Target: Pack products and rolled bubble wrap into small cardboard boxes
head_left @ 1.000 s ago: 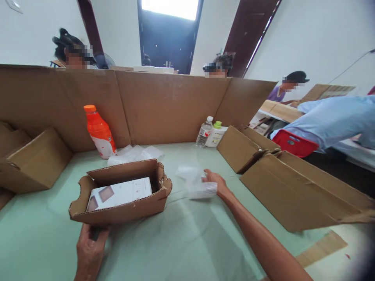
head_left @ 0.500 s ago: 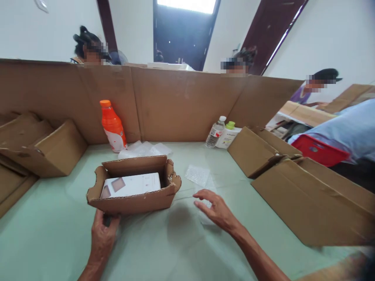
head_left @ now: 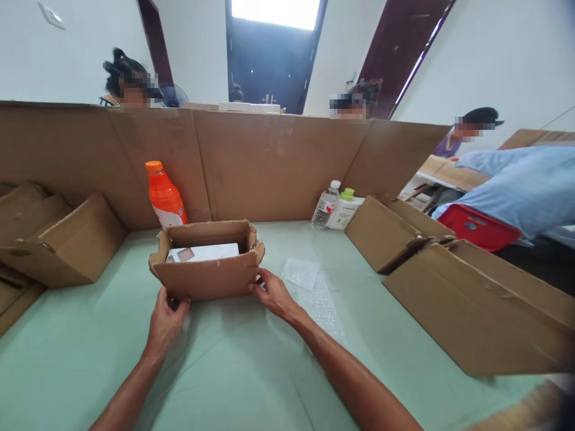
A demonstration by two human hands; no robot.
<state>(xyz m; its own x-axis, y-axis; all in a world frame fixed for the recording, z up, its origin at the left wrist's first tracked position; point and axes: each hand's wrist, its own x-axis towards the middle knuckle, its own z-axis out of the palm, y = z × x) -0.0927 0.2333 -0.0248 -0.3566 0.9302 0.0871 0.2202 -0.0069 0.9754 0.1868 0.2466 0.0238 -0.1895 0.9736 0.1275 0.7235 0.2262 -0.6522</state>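
A small open cardboard box [head_left: 206, 276] stands on the pale green table [head_left: 233, 371] with a white carton [head_left: 203, 252] inside it. My left hand [head_left: 165, 320] grips the box's lower left corner. My right hand [head_left: 273, 293] holds its lower right corner, fingers curled against the side. Two bubble-wrap pieces [head_left: 309, 287] lie flat on the table just right of my right hand.
An orange drink bottle [head_left: 165, 194] stands behind the box. A water bottle [head_left: 326, 205] and a white green-capped bottle [head_left: 343, 208] sit at the back right. Folded cardboard boxes lie left [head_left: 67, 239] and right [head_left: 471, 299]. A cardboard partition [head_left: 269, 161] walls the table; other people sit beyond.
My right hand let go of the bubble wrap, left it on the table and moved left to the box's right corner. The box now stands more upright, closer to the orange bottle.
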